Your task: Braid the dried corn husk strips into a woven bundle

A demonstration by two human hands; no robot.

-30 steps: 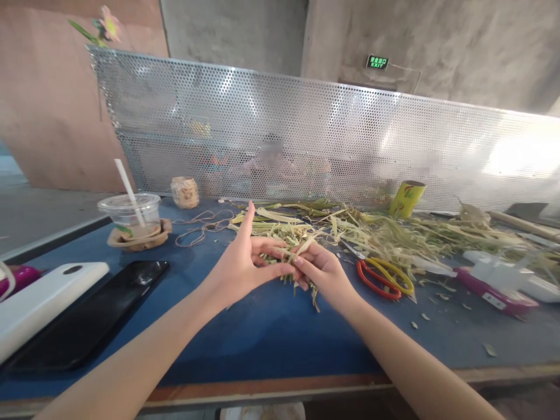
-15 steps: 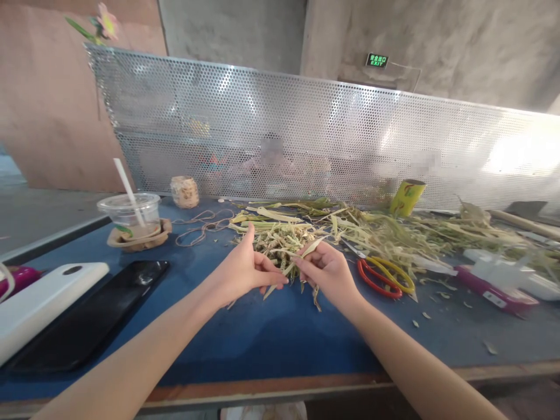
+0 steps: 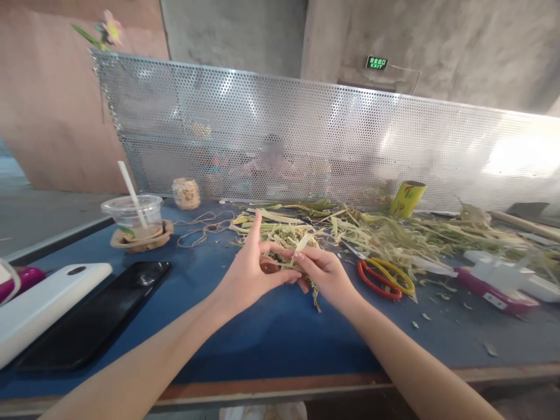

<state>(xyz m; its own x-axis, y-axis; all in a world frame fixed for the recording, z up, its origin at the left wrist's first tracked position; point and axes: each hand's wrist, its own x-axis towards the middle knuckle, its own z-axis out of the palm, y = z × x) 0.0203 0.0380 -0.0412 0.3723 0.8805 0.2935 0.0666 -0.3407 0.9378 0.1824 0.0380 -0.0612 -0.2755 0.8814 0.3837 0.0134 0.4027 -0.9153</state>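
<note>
In front of a pile of dried plant strips (image 3: 280,236), my two hands meet. My right hand (image 3: 330,274) pinches a pale dried leaf strip (image 3: 303,242) between thumb and fingers, and its tip sticks up. Against it, the thumb and curled fingers of my left hand (image 3: 249,274) close around the same spot, one finger pointing upward. The strip's lower end is hidden by the fingers. Beneath my right hand hangs a shrivelled bit of leaf (image 3: 315,300). Scissors (image 3: 380,279) with red and yellow handles lie just right of that hand.
On the left are a plastic cup (image 3: 135,219) in a cardboard holder, string (image 3: 203,227), a black phone (image 3: 100,312) and a white device (image 3: 56,297). More dried leaves (image 3: 385,233), a yellow tube (image 3: 406,199) and white plugs (image 3: 494,271) lie right. A perforated metal panel (image 3: 297,122) stands behind.
My left hand has moved right and slightly up, its thumb now reaching my right fingers. The strip's lower end, visible before below the left fingers, is now covered. My right hand shifted slightly.
</note>
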